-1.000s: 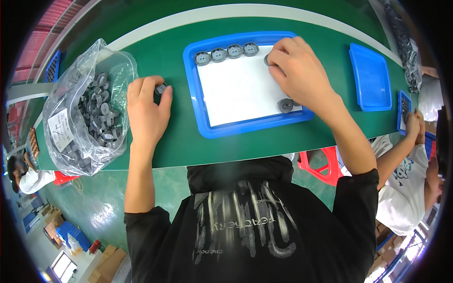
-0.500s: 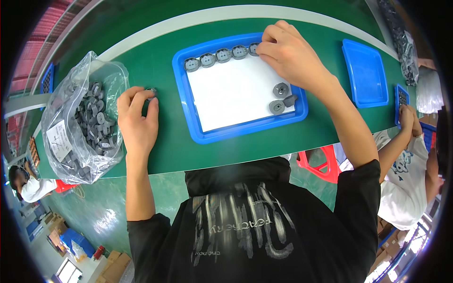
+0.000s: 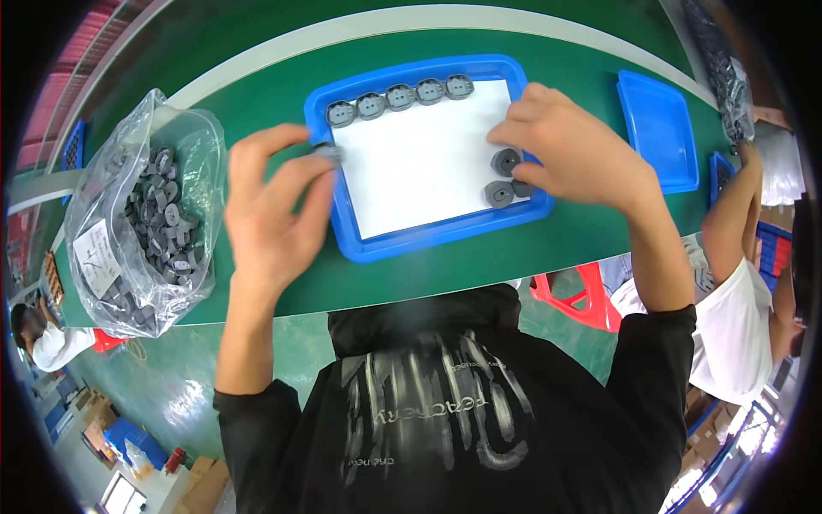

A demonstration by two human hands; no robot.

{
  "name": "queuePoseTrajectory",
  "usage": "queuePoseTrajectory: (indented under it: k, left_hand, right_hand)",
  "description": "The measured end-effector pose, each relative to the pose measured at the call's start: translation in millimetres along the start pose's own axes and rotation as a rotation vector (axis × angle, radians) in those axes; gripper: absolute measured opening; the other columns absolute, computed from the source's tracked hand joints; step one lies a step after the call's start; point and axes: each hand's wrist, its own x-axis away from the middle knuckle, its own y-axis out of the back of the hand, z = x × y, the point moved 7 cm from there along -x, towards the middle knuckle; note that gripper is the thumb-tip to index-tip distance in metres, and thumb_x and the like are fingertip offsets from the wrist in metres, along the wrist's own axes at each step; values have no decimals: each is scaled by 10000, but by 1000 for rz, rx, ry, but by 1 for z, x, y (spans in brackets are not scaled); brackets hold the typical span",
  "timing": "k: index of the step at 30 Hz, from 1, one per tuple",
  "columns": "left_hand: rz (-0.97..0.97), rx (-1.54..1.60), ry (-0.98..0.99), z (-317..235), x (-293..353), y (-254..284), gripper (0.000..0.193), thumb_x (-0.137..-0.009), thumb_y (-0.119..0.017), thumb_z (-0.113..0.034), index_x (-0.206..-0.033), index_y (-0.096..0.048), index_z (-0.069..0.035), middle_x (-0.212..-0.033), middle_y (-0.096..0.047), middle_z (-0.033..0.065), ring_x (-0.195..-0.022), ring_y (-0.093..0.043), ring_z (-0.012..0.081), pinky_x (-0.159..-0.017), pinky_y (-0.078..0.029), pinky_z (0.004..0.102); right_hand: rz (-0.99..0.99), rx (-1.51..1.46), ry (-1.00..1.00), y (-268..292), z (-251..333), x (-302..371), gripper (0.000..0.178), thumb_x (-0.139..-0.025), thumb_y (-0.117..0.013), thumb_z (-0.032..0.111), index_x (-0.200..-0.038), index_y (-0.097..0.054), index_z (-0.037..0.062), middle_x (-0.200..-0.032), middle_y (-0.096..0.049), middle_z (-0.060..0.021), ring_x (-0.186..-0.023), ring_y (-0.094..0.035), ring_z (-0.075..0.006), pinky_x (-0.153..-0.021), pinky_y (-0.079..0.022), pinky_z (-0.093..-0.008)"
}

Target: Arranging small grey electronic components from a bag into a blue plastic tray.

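Note:
A blue tray (image 3: 377, 250) lined with a white sheet lies in front of me. Along its far edge runs a row of several grey round plastic parts (image 3: 400, 97). My left hand (image 3: 278, 197), blurred, pinches another grey plastic part (image 3: 329, 154) at the tray's left rim. Over the tray's right side is my right hand (image 3: 574, 150), thumb and fingers apart, beside a dark grey round part (image 3: 505, 160). A second round part (image 3: 499, 194) lies just nearer to me, and a third is partly hidden under the thumb.
At the left stands an open clear plastic bag (image 3: 205, 137) full of grey parts (image 3: 167, 214). A second blue tray (image 3: 659, 128) rests on the green table (image 3: 599, 224) at the right. A co-worker's arm (image 3: 732, 214) reaches over the table's right end, near a red stool (image 3: 591, 295).
My left hand has moved right from the table to the tray's rim, carrying a grey part. My right hand has left the far row, where a fifth part now sits, and come nearer.

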Motion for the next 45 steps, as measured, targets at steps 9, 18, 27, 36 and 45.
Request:
queuePoseTrajectory:
  k: [9, 18, 27, 36, 45]
  left_hand:
    - [93, -74, -31, 12, -12, -42, 132, -723, -773, -15, -840, -721, -48, -1180, -641, 129, -1155, -530, 365, -977, -445, 462]
    - [58, -49, 62, 21, -10, -39, 135, -733, -792, -36, -843, -715, -43, -1245, -638, 133, -1207, -520, 369, -1002, -452, 471]
    - [74, -44, 114, 21, -8, -39, 130, -748, -779, -22, -862, -720, -44, -1276, -633, 123, -1244, -506, 369, -996, -481, 460]
    - [74, -8, 106, 22, -8, -39, 136, -750, -782, -24, -869, -718, -39, -1285, -627, 130, -1242, -506, 372, -988, -491, 461]
    - [139, 147, -130, -39, -23, -47, 212, -756, -823, -151, -901, -705, -52, -916, -632, 88, -972, -582, 319, -868, -485, 432]
  right_hand:
    - [-102, -43, -49, -2, -16, -11, 218, -777, -740, 31, -956, -615, 38, -1024, -629, -96, -1037, -559, -316, -911, -489, -407]
    - [-336, 84, -23, -5, -23, 2, 183, -789, -772, 76, -954, -697, 46, -1328, -600, -103, -1277, -493, -349, -1051, -449, -446]
    - [-443, 129, 7, -2, -28, -4, 144, -825, -762, 79, -966, -788, 68, -1326, -612, -91, -1273, -491, -341, -1055, -438, -441]
    - [-506, 138, -23, -5, -33, -15, 158, -836, -762, 96, -992, -790, 93, -1301, -616, -91, -1252, -485, -349, -1054, -432, -434]
    - [-147, -161, -19, 16, -9, 24, 312, -775, -785, 94, -1081, -732, 80, -1285, -614, -87, -1257, -483, -346, -1059, -435, -448]
